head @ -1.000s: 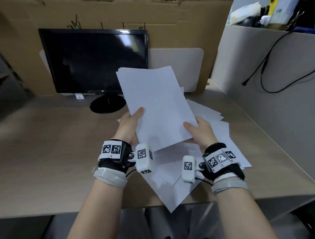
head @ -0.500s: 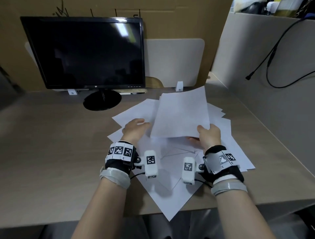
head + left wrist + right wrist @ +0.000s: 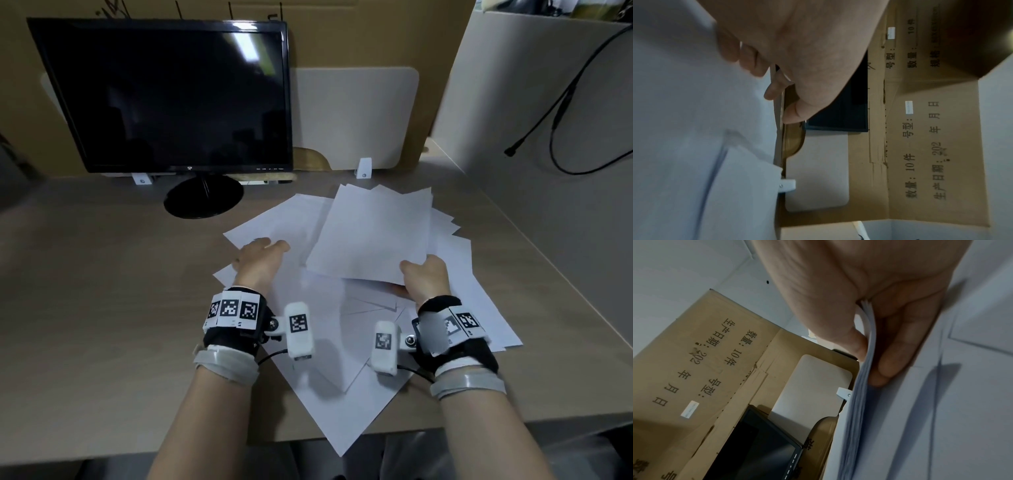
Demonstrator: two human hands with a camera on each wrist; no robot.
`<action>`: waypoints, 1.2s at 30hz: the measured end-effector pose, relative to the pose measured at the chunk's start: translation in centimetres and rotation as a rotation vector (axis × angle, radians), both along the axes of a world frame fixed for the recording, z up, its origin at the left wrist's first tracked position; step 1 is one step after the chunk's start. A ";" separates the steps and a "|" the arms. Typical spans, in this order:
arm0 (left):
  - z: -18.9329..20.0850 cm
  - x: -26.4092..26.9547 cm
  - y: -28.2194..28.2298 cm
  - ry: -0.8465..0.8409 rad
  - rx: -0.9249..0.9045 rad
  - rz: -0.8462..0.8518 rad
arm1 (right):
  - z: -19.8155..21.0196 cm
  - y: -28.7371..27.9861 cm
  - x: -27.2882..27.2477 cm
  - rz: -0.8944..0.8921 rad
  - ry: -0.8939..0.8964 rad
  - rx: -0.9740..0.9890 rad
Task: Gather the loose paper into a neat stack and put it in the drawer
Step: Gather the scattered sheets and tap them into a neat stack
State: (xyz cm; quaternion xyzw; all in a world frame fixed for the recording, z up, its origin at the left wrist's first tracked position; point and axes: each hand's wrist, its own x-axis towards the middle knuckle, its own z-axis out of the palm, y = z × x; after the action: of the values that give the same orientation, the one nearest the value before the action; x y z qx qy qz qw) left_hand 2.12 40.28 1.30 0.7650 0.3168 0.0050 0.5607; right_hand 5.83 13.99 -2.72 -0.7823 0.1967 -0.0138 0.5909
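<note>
Several loose white sheets [image 3: 342,377] lie fanned over the desk [image 3: 102,308], one corner hanging past the front edge. My right hand [image 3: 416,274] pinches a gathered bunch of sheets [image 3: 373,236] by its near right corner, held low and tilted above the spread. In the right wrist view the thumb and fingers [image 3: 885,368] clamp the bunch's edge [image 3: 867,337]. My left hand [image 3: 263,250] lies palm down, its fingers on the loose sheets at the left of the spread; its fingertips [image 3: 756,68] touch paper [image 3: 684,113]. No drawer is in view.
A black monitor [image 3: 171,96] on a round base [image 3: 203,197] stands at the back left. Behind it is a cardboard wall [image 3: 359,34] and a white panel [image 3: 352,116]. A grey partition [image 3: 548,192] with a hanging black cable [image 3: 565,102] closes the right side.
The bunch of sheets, held up by both hands a second ago, has come down low over the desk. My left hand let go of it and moved left onto the loose sheets.
</note>
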 end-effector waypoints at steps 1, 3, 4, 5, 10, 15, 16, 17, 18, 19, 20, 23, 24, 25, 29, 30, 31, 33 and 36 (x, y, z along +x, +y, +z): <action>-0.1 0.1 0.6 0.026 0.056 0.015 | -0.1 0.0 0.1 -0.008 -0.002 0.029; 0.0 0.3 1.7 0.056 0.088 0.015 | -0.1 0.1 0.1 -0.008 0.001 0.056; 0.5 0.3 2.1 0.061 0.079 0.007 | -0.1 0.0 0.2 -0.004 0.009 0.059; 0.6 0.3 2.4 0.061 0.078 0.003 | 0.2 0.2 0.0 -0.002 0.022 0.051; 0.9 -0.6 2.7 0.007 -0.125 0.027 | 0.8 0.6 -0.4 -0.002 0.023 -0.030; -0.3 -1.4 2.2 -0.122 -0.345 0.082 | 0.8 0.4 -0.5 0.035 0.031 -0.044; -0.3 -1.7 1.6 -0.151 -0.402 0.043 | 0.8 0.3 -0.6 0.042 0.033 -0.036; -0.3 -1.8 0.8 -0.161 -0.449 -0.014 | 0.8 0.3 -0.6 0.047 0.031 -0.030; -0.3 -1.8 0.0 -0.154 -0.465 -0.066 | 0.8 0.3 -0.5 0.043 0.032 -0.027; -0.2 -1.8 -0.6 -0.141 -0.453 -0.104 | 0.9 0.3 -0.7 0.039 0.031 -0.017; 0.0 -1.9 -1.1 -0.138 -0.431 -0.122 | 0.9 0.3 -0.7 0.034 0.027 -0.004; 0.3 -1.9 -1.2 -0.140 -0.321 -0.095 | 1.3 0.3 -1.1 0.031 0.034 0.044; 0.2 -1.9 -1.0 -0.133 -0.272 -0.091 | 1.2 0.2 -1.1 0.021 0.030 0.076; 0.1 -2.1 -0.9 -0.135 -0.245 -0.100 | 1.2 0.3 -1.2 0.017 0.031 0.103; -0.1 -2.1 -0.5 -0.119 -0.226 -0.103 | 1.3 0.2 -1.2 -0.001 -0.002 0.158; -0.1 -1.8 0.0 -0.121 -0.215 -0.065 | 1.4 0.2 -1.2 -0.007 -0.009 0.184; 0.0 -1.3 0.7 -0.125 -0.189 -0.023 | 1.6 0.1 -1.2 -0.012 -0.021 0.199; 0.4 -0.3 2.3 -0.118 -0.090 0.026 | 2.6 0.0 -1.4 -0.005 -0.037 0.193; 1.2 0.6 4.2 -0.039 0.047 0.022 | 3.4 -0.1 -1.2 0.034 -0.049 0.239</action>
State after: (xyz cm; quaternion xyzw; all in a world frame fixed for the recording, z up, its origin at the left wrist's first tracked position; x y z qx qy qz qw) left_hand 2.71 44.44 2.51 0.7743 0.3139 0.0336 0.5484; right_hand 4.65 13.92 0.65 -0.7090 0.1691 0.0004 0.6847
